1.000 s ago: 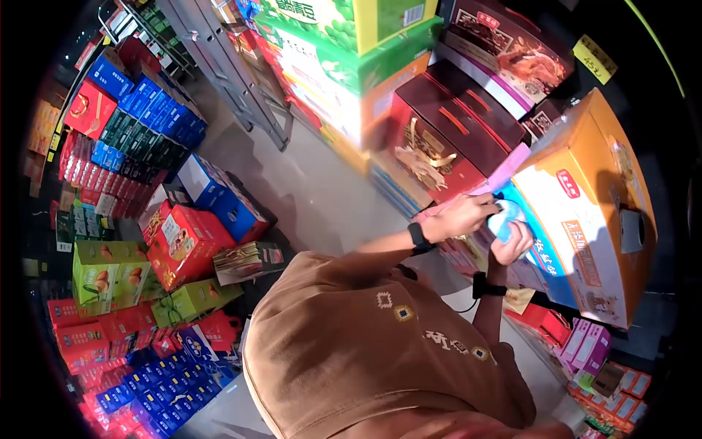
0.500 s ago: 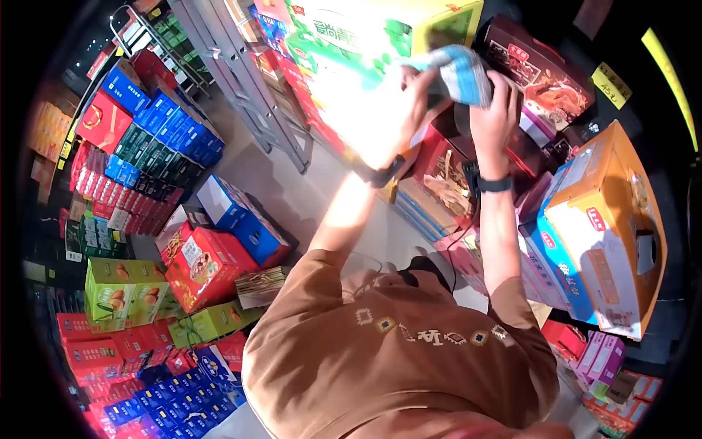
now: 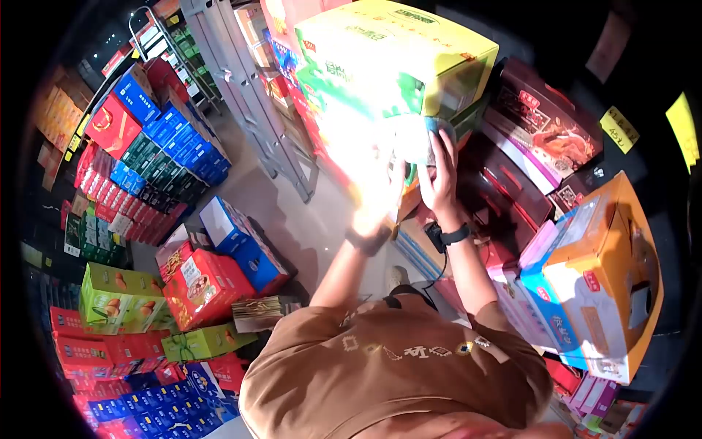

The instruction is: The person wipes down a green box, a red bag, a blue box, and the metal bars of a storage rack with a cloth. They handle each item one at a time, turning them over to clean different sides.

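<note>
Between left hand (image 3: 384, 179) and right hand (image 3: 441, 167), pale rounded item (image 3: 418, 140) near glossy carton (image 3: 391, 45).

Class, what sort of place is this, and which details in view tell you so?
Probably a shop or its storeroom, selling boxed food: the red carton and green carton show food pictures, and a yellow tag carries a handwritten price.

"45" on yellow price card (image 3: 619, 130), "LA" on brown shirt (image 3: 395, 377), unclear Chinese characters on cartons (image 3: 598, 329)
</note>
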Demonstrator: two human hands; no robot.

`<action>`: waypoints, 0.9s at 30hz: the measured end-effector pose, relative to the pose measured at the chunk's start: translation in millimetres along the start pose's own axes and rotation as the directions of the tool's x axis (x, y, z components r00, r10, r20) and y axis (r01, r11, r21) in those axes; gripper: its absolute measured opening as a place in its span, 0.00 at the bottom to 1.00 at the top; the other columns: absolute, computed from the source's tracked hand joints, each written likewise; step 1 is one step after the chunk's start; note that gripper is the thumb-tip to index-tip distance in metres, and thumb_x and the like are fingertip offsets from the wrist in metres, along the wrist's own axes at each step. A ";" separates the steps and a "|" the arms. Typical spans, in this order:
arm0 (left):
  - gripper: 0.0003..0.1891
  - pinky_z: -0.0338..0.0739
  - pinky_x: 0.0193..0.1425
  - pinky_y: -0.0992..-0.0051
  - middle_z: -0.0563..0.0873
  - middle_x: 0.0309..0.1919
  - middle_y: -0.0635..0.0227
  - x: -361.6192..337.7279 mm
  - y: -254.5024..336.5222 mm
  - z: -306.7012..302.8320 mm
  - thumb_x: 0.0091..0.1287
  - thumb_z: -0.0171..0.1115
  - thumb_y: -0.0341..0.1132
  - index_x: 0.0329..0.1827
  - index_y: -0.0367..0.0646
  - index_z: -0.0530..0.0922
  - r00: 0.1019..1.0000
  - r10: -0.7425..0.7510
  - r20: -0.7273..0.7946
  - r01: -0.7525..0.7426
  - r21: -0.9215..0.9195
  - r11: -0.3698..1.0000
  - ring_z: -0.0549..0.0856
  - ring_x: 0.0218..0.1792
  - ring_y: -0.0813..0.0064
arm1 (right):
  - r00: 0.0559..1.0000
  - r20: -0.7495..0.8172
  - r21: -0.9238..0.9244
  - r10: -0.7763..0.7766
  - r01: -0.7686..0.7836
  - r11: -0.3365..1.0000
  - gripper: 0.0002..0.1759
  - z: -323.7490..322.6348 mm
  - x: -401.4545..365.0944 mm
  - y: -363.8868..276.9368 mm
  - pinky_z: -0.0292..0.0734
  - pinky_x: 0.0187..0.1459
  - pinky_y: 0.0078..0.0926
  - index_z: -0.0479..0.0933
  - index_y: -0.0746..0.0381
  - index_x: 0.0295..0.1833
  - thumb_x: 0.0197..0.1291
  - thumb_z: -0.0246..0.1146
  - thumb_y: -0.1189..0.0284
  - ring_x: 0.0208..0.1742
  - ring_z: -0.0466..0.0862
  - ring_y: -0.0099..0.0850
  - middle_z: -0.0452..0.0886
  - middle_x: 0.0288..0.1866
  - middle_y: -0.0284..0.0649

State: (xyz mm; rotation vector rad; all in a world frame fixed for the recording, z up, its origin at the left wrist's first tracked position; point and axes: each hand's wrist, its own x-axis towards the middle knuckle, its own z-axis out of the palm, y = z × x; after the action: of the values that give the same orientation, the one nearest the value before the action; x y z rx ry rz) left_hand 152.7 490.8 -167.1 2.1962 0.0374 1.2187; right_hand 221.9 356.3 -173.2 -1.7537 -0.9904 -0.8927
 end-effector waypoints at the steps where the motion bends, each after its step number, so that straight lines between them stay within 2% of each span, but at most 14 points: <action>1: 0.24 0.72 0.63 0.58 0.66 0.66 0.45 1.1 3.8 4.1 0.63 0.63 0.35 0.63 0.39 0.76 0.993 -0.106 0.047 0.113 -0.189 0.976 0.74 0.61 0.48 | 0.999 -0.034 0.019 -0.013 0.014 1.000 0.30 1.5 4.9 1.8 0.56 0.73 0.52 0.70 0.66 0.68 0.56 0.57 0.79 0.72 0.65 0.55 0.66 0.72 0.53; 4: 0.28 0.68 0.67 0.54 0.63 0.69 0.45 20.7 20.7 7.8 0.64 0.64 0.36 0.67 0.39 0.72 1.000 -0.009 -0.015 0.006 -0.149 0.989 0.69 0.66 0.47 | 0.996 -0.055 -0.001 -0.072 0.072 0.997 0.31 -2.3 35.2 8.3 0.57 0.73 0.52 0.72 0.65 0.67 0.53 0.55 0.81 0.73 0.64 0.55 0.68 0.71 0.51; 5: 0.32 0.65 0.68 0.53 0.61 0.70 0.45 32.0 23.7 9.2 0.62 0.66 0.36 0.70 0.38 0.69 0.999 0.010 -0.038 -0.017 -0.195 0.981 0.67 0.66 0.47 | 0.991 -0.097 -0.005 -0.091 0.091 0.996 0.31 -6.0 48.1 5.5 0.58 0.72 0.52 0.75 0.63 0.65 0.50 0.54 0.84 0.73 0.65 0.53 0.70 0.70 0.48; 8: 0.34 0.65 0.68 0.54 0.61 0.69 0.45 64.8 42.2 1.1 0.61 0.68 0.34 0.71 0.38 0.68 0.993 0.026 -0.116 -0.049 -0.196 0.979 0.69 0.64 0.48 | 0.964 -0.204 -0.070 -0.172 0.161 0.984 0.27 -9.8 87.1 7.3 0.62 0.70 0.50 0.80 0.60 0.60 0.53 0.54 0.85 0.68 0.72 0.50 0.75 0.65 0.45; 9: 0.35 0.66 0.68 0.54 0.62 0.69 0.45 71.9 42.6 -1.2 0.59 0.70 0.33 0.71 0.39 0.69 0.991 0.047 -0.124 -0.060 -0.100 0.993 0.69 0.64 0.49 | 0.947 -0.237 -0.113 -0.217 0.195 0.974 0.25 -11.3 97.8 7.3 0.65 0.68 0.50 0.80 0.60 0.59 0.55 0.56 0.84 0.67 0.73 0.50 0.76 0.64 0.45; 12: 0.36 0.67 0.67 0.55 0.65 0.67 0.45 84.4 46.5 -3.0 0.56 0.72 0.34 0.70 0.40 0.70 0.982 0.086 -0.169 -0.101 -0.079 0.992 0.70 0.63 0.49 | 0.949 -0.234 -0.076 -0.213 0.201 0.977 0.25 -7.6 98.9 21.0 0.67 0.66 0.50 0.80 0.61 0.59 0.53 0.60 0.84 0.65 0.74 0.51 0.76 0.62 0.47; 15: 0.36 0.69 0.65 0.56 0.68 0.64 0.46 59.4 32.5 8.3 0.53 0.74 0.33 0.68 0.41 0.72 0.991 0.004 -0.132 -0.016 -0.091 0.996 0.73 0.62 0.48 | 0.955 -0.193 -0.042 -0.224 0.220 0.975 0.24 -2.3 65.6 42.7 0.67 0.66 0.51 0.79 0.62 0.57 0.51 0.62 0.84 0.65 0.74 0.53 0.75 0.63 0.48; 18: 0.31 0.73 0.62 0.57 0.70 0.61 0.47 25.9 15.1 17.7 0.50 0.76 0.30 0.60 0.39 0.75 0.995 -0.086 -0.047 0.082 -0.082 0.993 0.76 0.59 0.49 | 0.959 -0.169 -0.081 -0.228 0.217 0.973 0.19 9.9 25.1 56.9 0.66 0.67 0.51 0.78 0.62 0.54 0.55 0.60 0.83 0.63 0.74 0.50 0.75 0.61 0.47; 21: 0.30 0.74 0.61 0.58 0.70 0.60 0.48 6.3 1.8 22.7 0.50 0.76 0.29 0.58 0.38 0.75 0.995 -0.100 0.017 0.101 -0.064 0.993 0.77 0.58 0.50 | 0.973 -0.087 -0.046 -0.215 0.212 0.976 0.18 9.3 7.1 63.0 0.66 0.67 0.51 0.77 0.60 0.54 0.57 0.62 0.81 0.63 0.73 0.48 0.73 0.61 0.44; 22: 0.29 0.74 0.60 0.59 0.70 0.59 0.48 5.0 1.3 24.1 0.49 0.76 0.28 0.57 0.38 0.76 0.995 -0.100 0.003 0.100 -0.091 0.991 0.77 0.57 0.50 | 0.967 -0.085 -0.036 -0.238 0.236 0.971 0.18 7.8 8.8 66.0 0.68 0.66 0.50 0.77 0.61 0.54 0.57 0.62 0.82 0.62 0.74 0.48 0.74 0.60 0.45; 23: 0.29 0.75 0.59 0.60 0.70 0.60 0.49 5.7 1.5 26.8 0.49 0.76 0.28 0.57 0.38 0.77 0.996 -0.081 -0.025 0.079 -0.094 0.992 0.77 0.57 0.51 | 0.983 -0.025 -0.024 -0.180 0.179 0.984 0.18 5.5 12.6 70.2 0.70 0.64 0.48 0.77 0.61 0.54 0.56 0.62 0.83 0.61 0.75 0.48 0.75 0.59 0.45; 25: 0.30 0.75 0.56 0.62 0.70 0.60 0.49 12.0 7.8 28.6 0.49 0.76 0.28 0.57 0.38 0.77 0.996 -0.010 -0.088 0.006 -0.047 0.999 0.76 0.56 0.52 | 0.980 -0.035 -0.033 -0.198 0.197 0.980 0.19 0.4 27.4 74.3 0.73 0.62 0.46 0.76 0.61 0.53 0.55 0.63 0.86 0.59 0.77 0.49 0.77 0.57 0.46; 27: 0.31 0.74 0.55 0.63 0.70 0.60 0.50 24.5 18.4 28.3 0.48 0.77 0.28 0.59 0.39 0.78 0.982 0.104 -0.155 -0.097 0.055 0.994 0.75 0.55 0.53 | 0.942 -0.128 -0.076 -0.309 0.301 0.950 0.20 -9.5 52.5 74.1 0.75 0.60 0.44 0.75 0.62 0.52 0.54 0.65 0.87 0.57 0.79 0.49 0.79 0.56 0.46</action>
State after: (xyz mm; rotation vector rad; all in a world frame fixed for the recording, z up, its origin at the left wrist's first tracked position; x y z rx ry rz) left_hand 183.8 469.4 -149.6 2.1594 0.0202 1.4596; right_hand 308.8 340.2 -150.2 -1.5823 -1.1740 -1.2320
